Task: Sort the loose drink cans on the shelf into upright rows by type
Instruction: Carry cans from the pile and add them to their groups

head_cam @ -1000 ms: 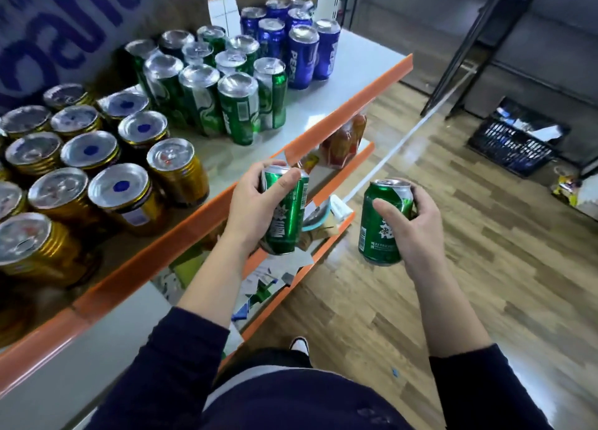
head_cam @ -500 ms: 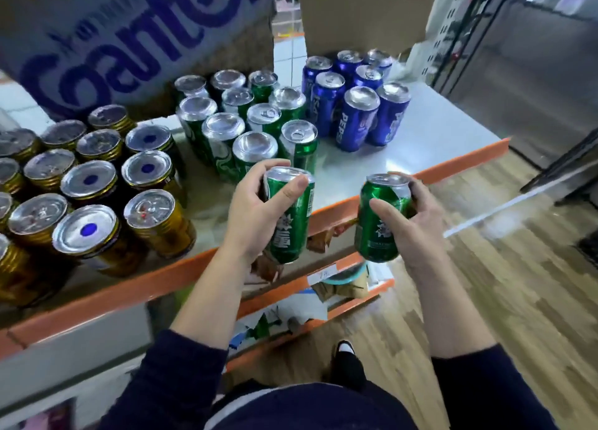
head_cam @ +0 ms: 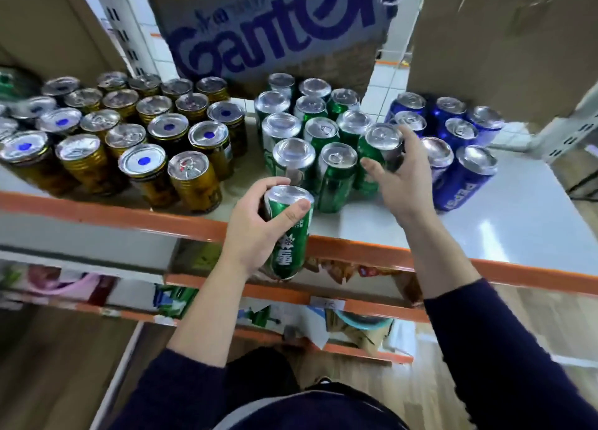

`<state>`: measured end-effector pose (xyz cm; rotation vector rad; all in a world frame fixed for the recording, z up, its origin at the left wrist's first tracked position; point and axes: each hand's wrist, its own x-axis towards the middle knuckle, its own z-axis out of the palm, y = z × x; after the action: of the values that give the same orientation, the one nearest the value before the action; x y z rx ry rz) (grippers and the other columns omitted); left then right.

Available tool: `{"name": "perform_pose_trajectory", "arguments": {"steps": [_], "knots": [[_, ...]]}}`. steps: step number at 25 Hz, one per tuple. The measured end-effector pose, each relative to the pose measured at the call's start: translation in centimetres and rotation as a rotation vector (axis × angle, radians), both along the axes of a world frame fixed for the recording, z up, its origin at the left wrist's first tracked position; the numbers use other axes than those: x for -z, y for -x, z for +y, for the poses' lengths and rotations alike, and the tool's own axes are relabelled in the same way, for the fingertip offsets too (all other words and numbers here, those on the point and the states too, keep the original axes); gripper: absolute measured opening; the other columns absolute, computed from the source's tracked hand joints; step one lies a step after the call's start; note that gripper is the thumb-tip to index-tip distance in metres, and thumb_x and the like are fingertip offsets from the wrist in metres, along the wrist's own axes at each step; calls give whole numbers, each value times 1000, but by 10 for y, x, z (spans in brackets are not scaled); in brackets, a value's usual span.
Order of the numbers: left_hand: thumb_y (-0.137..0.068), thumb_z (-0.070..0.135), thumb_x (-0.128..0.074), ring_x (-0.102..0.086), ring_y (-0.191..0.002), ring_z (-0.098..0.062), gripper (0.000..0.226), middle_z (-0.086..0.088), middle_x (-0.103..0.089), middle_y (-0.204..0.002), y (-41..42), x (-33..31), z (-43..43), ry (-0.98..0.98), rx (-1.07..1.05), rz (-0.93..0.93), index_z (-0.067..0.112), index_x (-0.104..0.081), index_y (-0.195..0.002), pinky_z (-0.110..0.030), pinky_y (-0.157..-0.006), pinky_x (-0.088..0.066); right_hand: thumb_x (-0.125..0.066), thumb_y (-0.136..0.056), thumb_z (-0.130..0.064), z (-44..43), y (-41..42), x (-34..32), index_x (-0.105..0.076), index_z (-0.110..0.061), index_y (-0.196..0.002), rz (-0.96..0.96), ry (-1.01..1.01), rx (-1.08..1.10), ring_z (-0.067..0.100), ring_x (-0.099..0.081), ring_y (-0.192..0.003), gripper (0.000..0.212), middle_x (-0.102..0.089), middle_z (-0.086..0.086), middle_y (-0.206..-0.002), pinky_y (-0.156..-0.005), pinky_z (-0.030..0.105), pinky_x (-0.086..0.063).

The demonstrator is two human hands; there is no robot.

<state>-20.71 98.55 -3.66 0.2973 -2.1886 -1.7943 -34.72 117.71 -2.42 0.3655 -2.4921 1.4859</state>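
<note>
Shelf (head_cam: 504,229) rows mostly sorted; green can (head_cam: 288,245) is gripped by left hand (head_cam: 249,235) mid-frame, second can (head_cam: 383,141) is clasped by right hand (head_cam: 404,186) just right of centre.

Shop or stockroom indicated: orange-edged metal shelf (head_cam: 97,212) stocked with sorted drink cans (head_cam: 194,183), price tag (head_cam: 326,303) fixed to lower shelf edge, cardboard cartons (head_cam: 275,25) stacked behind.

Shelf (head_cam: 485,219), orange front edge. Upright groups: gold cans (head_cam: 145,164) at left, green cans (head_cam: 293,157) at centre, blue cans (head_cam: 469,177) at right. Left hand (head_cam: 255,232) grips tilted can (head_cam: 288,235), green, over the front edge. Right hand (head_cam: 401,177) curls round end can (head_cam: 382,144) on the green group's right side. Printed box (head_cam: 275,31) behind.
</note>
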Motion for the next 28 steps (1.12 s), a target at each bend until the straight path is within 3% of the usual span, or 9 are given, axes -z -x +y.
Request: {"name": "perform_pose_trajectory", "arguments": {"steps": [3, 8, 11, 14, 17, 21, 25, 28], "knots": [[-67, 62, -71, -66, -95, -8, 54, 12, -69, -102, -5, 2, -3, 15, -50, -9, 31, -61, -110, -33, -79, -55, -64, -91, -25, -7, 8, 16, -40, -13, -140, -69, 19, -22, 15, -49, -124, 56, -52, 2, -135, -106, 35, -40], [-68, 58, -71, -64, -96, -3, 57, 14, -67, -104, -6, -2, -12, 70, -72, 2, 25, -60, -114, -21, -78, -52, -52, -97, -37, -10, 1, 28, -24, -21, -149, -118, 43, -15, 10, -40, -132, 61, -43, -3, -147, -107, 23, -31], [-71, 54, -73, -60, -100, 0, 56, 14, -65, -109, -6, -9, -22, 202, -106, 27, 25, -59, -117, -13, -81, -48, -45, -100, -36, -13, -8, 34, -11, -14, -154, -157, 31, 2, 15, -27, -142, 68, -28, 2, -157, -112, 24, -21], [-71, 56, -75, -55, -108, -6, 62, 9, -61, -116, -2, -21, -35, 427, -168, 62, 23, -58, -120, -17, -90, -42, -54, -95, -23, -11, -27, 47, -21, -8, -150, -170, -59, -19, 22, -39, -136, 66, -40, 9, -149, -114, 36, -31], [-72, 57, -74, -47, -117, -15, 65, 6, -58, -121, 9, -29, -47, 638, -220, 71, 20, -56, -123, -18, -93, -29, -65, -87, -16, -9, -46, 60, -31, -6, -144, -155, -246, 9, 28, -48, -124, 67, -49, 14, -138, -104, 37, -41], [-73, 53, -75, -41, -124, -21, 71, 0, -56, -129, 30, -27, -55, 694, -268, 54, 17, -52, -130, -21, -95, -27, -66, -84, -12, -9, -56, 63, -33, -3, -143, -116, -353, 47, 32, -47, -122, 68, -48, 19, -137, -99, 39, -40], [-77, 49, -73, -40, -130, -24, 76, -7, -51, -137, 50, -19, -62, 761, -209, -7, 11, -46, -137, -33, -105, -31, -63, -87, -13, -13, -61, 64, -46, 1, -131, -3, -469, 74, 35, -52, -115, 49, -56, 20, -125, -92, 35, -42], [-82, 50, -67, -42, -129, -24, 73, -8, -50, -137, 56, -15, -69, 813, -181, 21, 10, -45, -138, -32, -102, -35, -62, -87, -14, -15, -62, 64, -56, 0, -122, 11, -525, 87, 36, -56, -106, 38, -59, 19, -117, -86, 37, -45]]}}
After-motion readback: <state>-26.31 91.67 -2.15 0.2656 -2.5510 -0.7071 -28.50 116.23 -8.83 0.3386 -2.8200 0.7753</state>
